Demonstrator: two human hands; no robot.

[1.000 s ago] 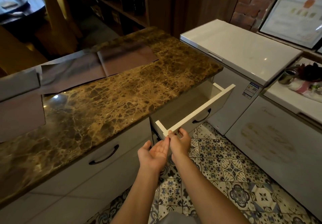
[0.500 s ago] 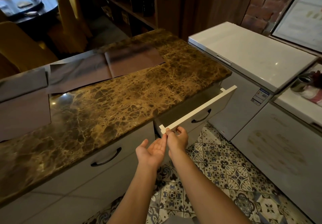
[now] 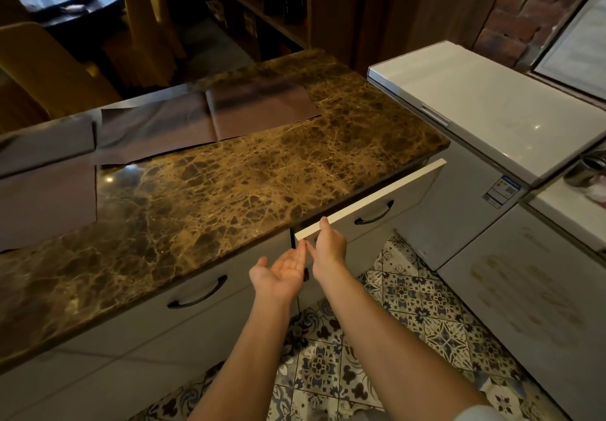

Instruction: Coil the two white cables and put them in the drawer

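Your left hand [image 3: 282,268] lies palm up with its fingers released, holding nothing, just below the corner of the drawer [image 3: 370,204]. Your right hand [image 3: 329,244] presses loosely curled fingers against that drawer front, gripping nothing. The drawer stands nearly shut under the marble counter [image 3: 210,191]. The white cables aren't visible, presumably inside. Push carelessly and your left fingertips, near the closing edge, could get pinched.
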